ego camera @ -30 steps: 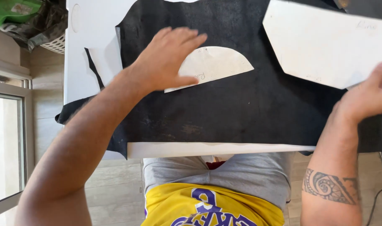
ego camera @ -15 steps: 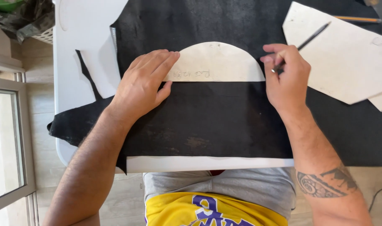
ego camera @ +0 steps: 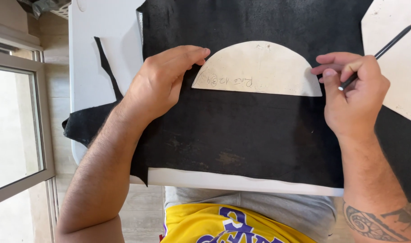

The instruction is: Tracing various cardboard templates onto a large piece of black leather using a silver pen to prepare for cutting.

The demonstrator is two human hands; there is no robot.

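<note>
Since half a second ago both hands have slid outward to the ends of the half-round pattern, and the pencil now leans away toward two o'clock instead of lying over the paper. The left hand lies flat with its fingers together, fingertips pressing the pattern's corner at nine o'clock. The right hand is closed around a black pencil, its tip down by the corner at three o'clock, touching or just off the edge; I cannot tell which. The cream half-round pattern sits with its straight side toward the person, in the upper middle of a black leather sheet that covers most of the white table. A larger pale pattern piece lies well off at two o'clock, and a thin black offcut curls at ten o'clock.

To my eye this is the tracing step, just beginning at the right corner. Running the line round the curve would call for the left hand to press firmly so the pattern doesn't creep on the leather.
</note>
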